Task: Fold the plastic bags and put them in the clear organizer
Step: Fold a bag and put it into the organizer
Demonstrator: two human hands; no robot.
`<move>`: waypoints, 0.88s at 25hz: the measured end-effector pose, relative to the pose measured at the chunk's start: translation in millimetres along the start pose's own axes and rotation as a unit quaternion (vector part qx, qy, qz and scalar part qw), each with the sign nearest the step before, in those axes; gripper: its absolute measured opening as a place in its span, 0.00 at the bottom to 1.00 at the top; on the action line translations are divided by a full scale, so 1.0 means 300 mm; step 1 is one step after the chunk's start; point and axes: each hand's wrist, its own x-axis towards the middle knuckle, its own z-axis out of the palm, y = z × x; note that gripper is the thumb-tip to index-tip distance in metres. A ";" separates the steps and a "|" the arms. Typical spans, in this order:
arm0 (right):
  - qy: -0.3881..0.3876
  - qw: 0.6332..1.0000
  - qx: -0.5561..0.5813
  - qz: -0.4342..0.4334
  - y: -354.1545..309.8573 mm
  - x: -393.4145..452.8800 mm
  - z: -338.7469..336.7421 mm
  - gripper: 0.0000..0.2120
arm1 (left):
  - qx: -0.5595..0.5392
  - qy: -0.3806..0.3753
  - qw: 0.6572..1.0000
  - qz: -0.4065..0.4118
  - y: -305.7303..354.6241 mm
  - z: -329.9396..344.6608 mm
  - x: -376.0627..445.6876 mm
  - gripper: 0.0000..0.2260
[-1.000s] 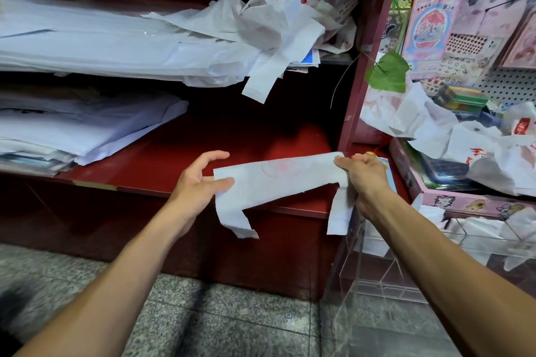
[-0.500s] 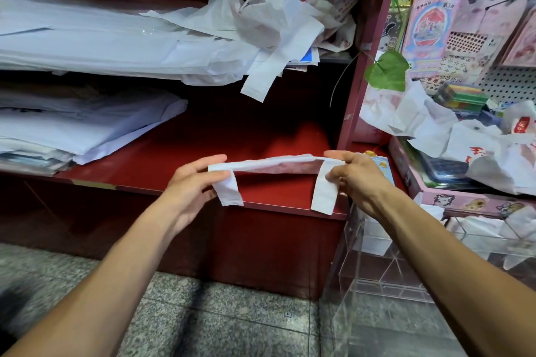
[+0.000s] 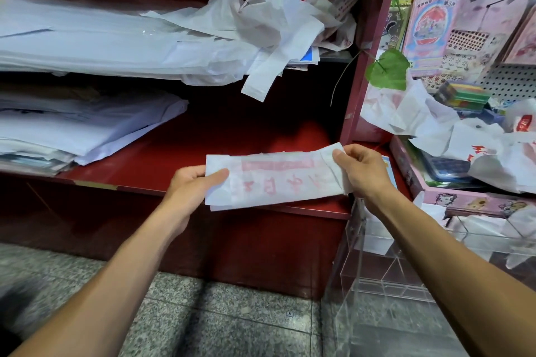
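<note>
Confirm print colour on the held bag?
Red print on the white bag, faint through the plastic; head view, the only one.

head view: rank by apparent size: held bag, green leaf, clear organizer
1. clear organizer, cut off by the frame edge
2. held bag
3. green leaf

The leaf sits farther back, so true sizes are unsure.

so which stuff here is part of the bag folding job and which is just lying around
Job: folded bag, held by left hand and right hand; loose bags; clear organizer.
Lying about: paper stacks, green leaf, sticker packs.
</note>
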 end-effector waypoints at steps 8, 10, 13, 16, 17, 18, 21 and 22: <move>-0.010 0.993 -0.118 0.015 0.026 0.016 0.059 0.17 | 0.036 0.118 0.990 -0.072 -0.038 0.051 0.005 0.07; -0.017 0.980 -0.190 -0.058 0.027 0.003 0.056 0.11 | 0.050 0.125 0.987 -0.085 -0.044 0.071 0.006 0.08; -0.032 0.941 -0.311 -0.129 0.028 -0.015 0.058 0.10 | 0.064 0.134 0.981 -0.126 -0.037 0.081 0.007 0.06; -0.099 0.881 -0.450 -0.107 0.035 -0.035 0.065 0.13 | 0.088 0.082 0.978 -0.168 -0.026 0.073 -0.007 0.05; -0.122 0.864 -0.478 -0.101 0.041 -0.042 0.067 0.13 | 0.097 0.065 0.977 -0.179 -0.025 0.069 -0.009 0.06; -0.134 0.856 -0.488 -0.104 0.041 -0.050 0.068 0.13 | 0.102 0.055 0.976 -0.186 -0.026 0.064 -0.009 0.07; -0.084 0.868 -0.458 -0.172 0.027 -0.059 0.070 0.14 | 0.076 0.046 0.975 -0.204 -0.032 0.061 -0.002 0.10; -0.058 0.873 -0.442 -0.198 0.017 -0.062 0.071 0.13 | 0.057 0.050 0.974 -0.212 -0.035 0.063 0.000 0.08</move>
